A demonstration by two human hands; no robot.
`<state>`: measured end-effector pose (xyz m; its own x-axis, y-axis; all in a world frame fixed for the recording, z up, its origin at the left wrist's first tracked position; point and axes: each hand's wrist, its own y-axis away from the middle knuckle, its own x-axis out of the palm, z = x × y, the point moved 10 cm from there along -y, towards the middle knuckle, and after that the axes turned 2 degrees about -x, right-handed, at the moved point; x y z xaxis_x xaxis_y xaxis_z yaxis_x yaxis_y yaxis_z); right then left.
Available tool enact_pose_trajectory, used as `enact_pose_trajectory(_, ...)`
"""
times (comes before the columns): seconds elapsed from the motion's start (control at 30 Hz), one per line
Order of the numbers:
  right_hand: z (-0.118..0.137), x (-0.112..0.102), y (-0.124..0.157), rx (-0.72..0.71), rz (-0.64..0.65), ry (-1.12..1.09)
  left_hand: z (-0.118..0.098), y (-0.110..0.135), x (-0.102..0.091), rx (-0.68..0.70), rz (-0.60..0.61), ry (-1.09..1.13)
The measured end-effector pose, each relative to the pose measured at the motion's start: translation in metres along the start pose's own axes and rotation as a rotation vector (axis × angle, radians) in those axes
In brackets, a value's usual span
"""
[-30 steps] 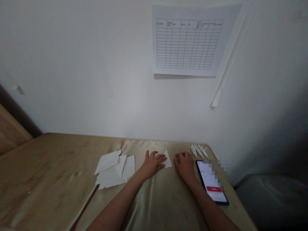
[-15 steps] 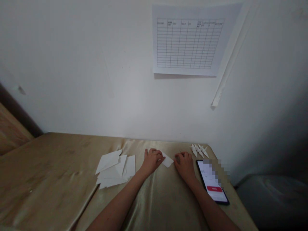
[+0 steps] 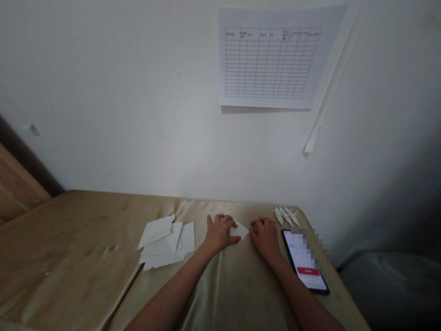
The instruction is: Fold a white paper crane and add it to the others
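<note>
gold satin table (image 3: 86,239) against white wall (image 3: 120,115) with ruled chart (image 3: 267,59)

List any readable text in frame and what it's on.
No text can be read.
Wall sheet: a printed grid with a header row, letters too small to read.
Phone: the screen is lit and part of it is pixelated; a red button shows, its label blurred.
Folded paper between the left hand and the right hand, paper stack, small folded pieces: all blank.
</note>
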<state>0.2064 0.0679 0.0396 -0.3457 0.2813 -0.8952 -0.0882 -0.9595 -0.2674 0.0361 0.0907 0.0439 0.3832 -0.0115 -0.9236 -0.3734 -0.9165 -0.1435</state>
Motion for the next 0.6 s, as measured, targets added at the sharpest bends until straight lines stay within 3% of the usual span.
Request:
enact_pose_trajectory(0.33,0.002,0.001,-0.002,-0.034,0.003,-0.092,0.002,0.002,0.003,-0.004,0.006,0.016)
enact_pose_trajectory(0.6,0.017,0.002,0.001,-0.188,0.044,-0.242,0.011,-0.001,0.002,0.021,-0.032,0.045)
